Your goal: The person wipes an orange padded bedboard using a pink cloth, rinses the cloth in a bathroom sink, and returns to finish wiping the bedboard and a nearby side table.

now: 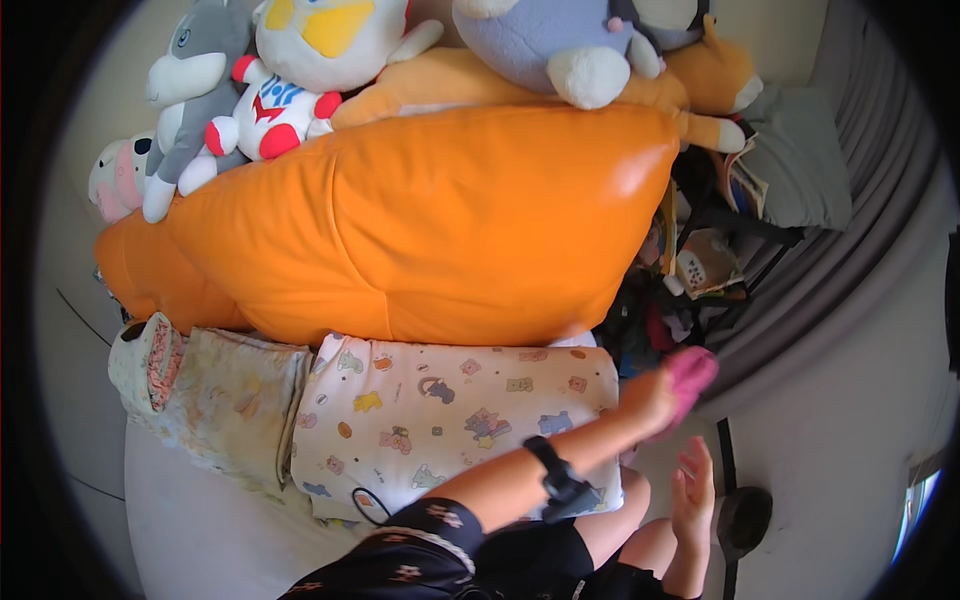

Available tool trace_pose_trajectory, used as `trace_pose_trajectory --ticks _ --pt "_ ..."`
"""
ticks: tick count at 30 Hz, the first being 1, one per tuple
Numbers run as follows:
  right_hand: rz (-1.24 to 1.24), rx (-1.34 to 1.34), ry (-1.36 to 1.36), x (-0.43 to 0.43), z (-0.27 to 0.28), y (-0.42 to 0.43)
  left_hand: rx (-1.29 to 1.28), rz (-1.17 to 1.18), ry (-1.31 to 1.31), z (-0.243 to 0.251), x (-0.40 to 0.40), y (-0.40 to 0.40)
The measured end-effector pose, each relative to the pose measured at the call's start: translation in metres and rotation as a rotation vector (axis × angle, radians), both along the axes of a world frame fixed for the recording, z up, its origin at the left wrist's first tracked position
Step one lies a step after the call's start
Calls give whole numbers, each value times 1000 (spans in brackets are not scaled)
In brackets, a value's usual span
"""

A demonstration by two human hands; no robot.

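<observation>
My left hand (654,397) reaches across to the right and grips a pink cloth item (694,379); motion blur hides its exact kind. A black device is strapped on that forearm (559,480). Lower down, my right hand (694,484) is raised with nothing in it, its fingers apart. Beneath my left arm lies a folded white blanket (397,405) printed with coloured bears. To its left are a folded floral quilt (240,401) and a rolled pale textile (142,360) with a pinkish inside.
Behind the bedding rests a large orange beanbag (480,225). Several plush toys, including a grey-and-white one (202,82), are piled along its back. At right stand a black rack (739,232) with books, a grey cushion (799,165) and a grey curtain (862,195). A dark round object (745,521) is beyond my right hand.
</observation>
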State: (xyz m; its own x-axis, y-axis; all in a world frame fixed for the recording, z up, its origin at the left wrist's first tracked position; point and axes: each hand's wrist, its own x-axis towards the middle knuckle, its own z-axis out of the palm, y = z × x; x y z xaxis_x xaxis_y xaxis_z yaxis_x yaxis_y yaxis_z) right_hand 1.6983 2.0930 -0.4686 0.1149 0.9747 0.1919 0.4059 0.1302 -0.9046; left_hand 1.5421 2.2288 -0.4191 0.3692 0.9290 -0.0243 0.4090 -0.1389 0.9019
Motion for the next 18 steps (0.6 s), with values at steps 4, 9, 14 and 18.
trace_pose_trajectory --ticks 4,9,14,18 --pt "-155 19 487 8 21 -3 -145 -407 -639 -9 63 -26" --pt "-306 26 755 25 0 16 -84 -709 -420 7 22 -39" --pt "9 181 595 -36 18 89 687 -257 84 24 -84 -15" --pt "56 474 274 -68 73 146 965 514 680 60 -222 29"
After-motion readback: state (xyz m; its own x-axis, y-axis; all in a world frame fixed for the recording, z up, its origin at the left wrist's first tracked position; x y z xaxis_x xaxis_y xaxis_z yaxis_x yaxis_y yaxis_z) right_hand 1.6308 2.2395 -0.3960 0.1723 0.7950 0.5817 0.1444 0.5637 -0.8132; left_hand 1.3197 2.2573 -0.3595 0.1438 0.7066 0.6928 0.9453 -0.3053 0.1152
